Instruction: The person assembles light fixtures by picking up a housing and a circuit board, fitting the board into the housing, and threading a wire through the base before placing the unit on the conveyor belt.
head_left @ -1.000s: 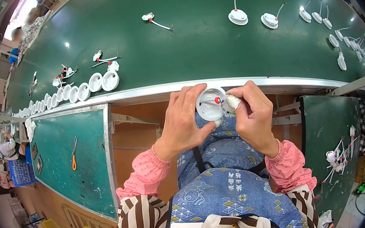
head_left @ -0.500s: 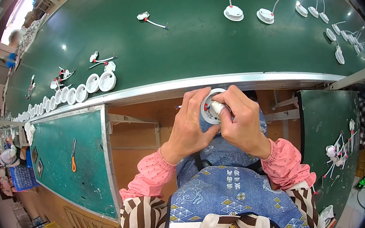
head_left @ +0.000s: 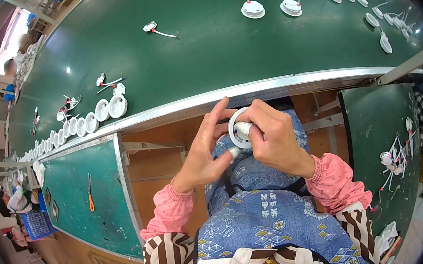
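In front of my apron, my right hand (head_left: 280, 140) grips a white round lamp housing (head_left: 232, 129), tilted with its open side partly facing me. White wrapping covers my right thumb, which presses inside the rim. At the housing's left side is my left hand (head_left: 204, 149), its index finger stretched up and its wrapped thumb apart from the rim. Some of its fingers reach beside or behind the housing; whether they touch it is hidden. The housing's inside is mostly covered by my right thumb and fingers.
A row of white round housings (head_left: 81, 127) lines the green bench's (head_left: 191, 40) metal edge. Small wired parts (head_left: 150, 27) and lamps with cables (head_left: 253, 9) lie farther back. Orange-handled scissors (head_left: 90, 193) rest on the left side table; more wired parts (head_left: 393, 157) lie at right.
My left thumb has come away from the housing's lower rim, and my left hand has shifted slightly down and left. The housing is turned more edge-on. The whole view has shifted a little.
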Demonstrator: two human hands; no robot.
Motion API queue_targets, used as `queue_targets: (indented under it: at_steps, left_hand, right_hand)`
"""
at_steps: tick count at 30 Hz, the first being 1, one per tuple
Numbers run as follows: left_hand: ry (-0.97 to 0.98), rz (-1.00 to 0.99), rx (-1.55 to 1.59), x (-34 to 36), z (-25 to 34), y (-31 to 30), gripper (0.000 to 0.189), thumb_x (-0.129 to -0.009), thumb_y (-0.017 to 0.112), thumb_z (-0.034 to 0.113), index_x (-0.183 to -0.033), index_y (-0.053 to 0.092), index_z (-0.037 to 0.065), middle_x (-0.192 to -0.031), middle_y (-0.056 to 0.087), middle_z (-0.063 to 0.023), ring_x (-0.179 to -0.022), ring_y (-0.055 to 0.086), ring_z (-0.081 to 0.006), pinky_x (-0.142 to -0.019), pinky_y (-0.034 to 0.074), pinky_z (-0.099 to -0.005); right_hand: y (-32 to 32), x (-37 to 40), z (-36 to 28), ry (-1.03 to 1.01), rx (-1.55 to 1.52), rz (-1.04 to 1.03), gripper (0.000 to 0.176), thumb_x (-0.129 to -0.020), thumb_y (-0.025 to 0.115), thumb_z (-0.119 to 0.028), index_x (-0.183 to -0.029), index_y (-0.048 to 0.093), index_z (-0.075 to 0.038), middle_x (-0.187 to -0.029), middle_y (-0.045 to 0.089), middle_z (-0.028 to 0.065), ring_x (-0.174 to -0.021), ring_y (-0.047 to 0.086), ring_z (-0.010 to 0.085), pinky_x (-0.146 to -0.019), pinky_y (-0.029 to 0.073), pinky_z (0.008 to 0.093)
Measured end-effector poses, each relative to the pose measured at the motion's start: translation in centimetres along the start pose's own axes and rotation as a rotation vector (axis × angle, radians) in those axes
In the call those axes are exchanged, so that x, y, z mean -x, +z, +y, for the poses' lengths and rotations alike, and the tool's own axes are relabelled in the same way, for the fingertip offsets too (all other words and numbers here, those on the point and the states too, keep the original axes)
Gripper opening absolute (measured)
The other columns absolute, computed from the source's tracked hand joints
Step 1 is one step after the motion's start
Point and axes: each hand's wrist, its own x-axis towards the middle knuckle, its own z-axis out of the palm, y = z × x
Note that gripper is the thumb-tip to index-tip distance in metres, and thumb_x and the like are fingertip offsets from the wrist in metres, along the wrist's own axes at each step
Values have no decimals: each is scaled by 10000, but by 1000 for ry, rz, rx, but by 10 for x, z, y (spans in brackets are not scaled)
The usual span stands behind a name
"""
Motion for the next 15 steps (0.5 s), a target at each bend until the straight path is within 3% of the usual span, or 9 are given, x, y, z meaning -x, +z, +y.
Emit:
queue_targets:
  at_steps: [5, 6, 9, 10, 13, 15]
  left_hand:
    - [-146, -26, 31, 0, -12, -11, 801, -806, 564, -172, -1543, 309, 14, -1381, 518, -190, -1233, 618, -304, -1024, 515, -373]
    - [-83, 56, 42, -1, -12, -4, 582, -846, 587, -131, -1407, 510, -1, -1238, 632, -143, -1104, 676, -245, -917, 554, -335]
    - [9, -160, -358, -1, -17, -21, 311, -889, 628, -54, -1190, 677, 1, -986, 703, -88, -950, 698, -171, -817, 545, -280]
    - [24, -90, -338, -1, -15, -12, 149, -911, 643, 0, -1032, 730, 7, -786, 680, -62, -769, 673, -143, -699, 518, -259]
    - [-127, -118, -256, 3, -16, -16, 169, -906, 641, -7, -1056, 719, 7, -811, 685, -79, -711, 655, -165, -647, 511, -296]
    - [-44, -102, -301, 2, -12, -16, 157, -899, 640, -14, -1038, 713, 0, -810, 684, -86, -678, 639, -177, -619, 497, -307]
  right_hand:
    - [-8, 2, 3, 28, -84, -62, 171, -758, 566, 78, -892, 614, -18, -826, 582, 133, -698, 607, 358, -603, 472, 438]
    - [-10, 2, 4, 43, -99, -78, 171, -759, 562, 78, -890, 615, -17, -825, 585, 134, -696, 605, 356, -608, 473, 437]
    - [-14, 3, 7, 10, -163, -68, 166, -757, 546, 102, -863, 636, 9, -772, 559, 125, -645, 572, 277, -569, 429, 361]
    - [-15, 4, 8, 17, -161, -79, 173, -756, 553, 96, -875, 642, 8, -777, 566, 126, -664, 577, 281, -587, 439, 364]
    - [-24, 4, 7, -7, -106, -97, 219, -751, 603, 64, -953, 653, -5, -858, 588, 131, -776, 594, 303, -675, 470, 384]
    - [-34, 1, 4, -85, 7, -94, 321, -744, 676, 21, -1060, 646, -26, -999, 606, 140, -924, 606, 334, -778, 495, 410]
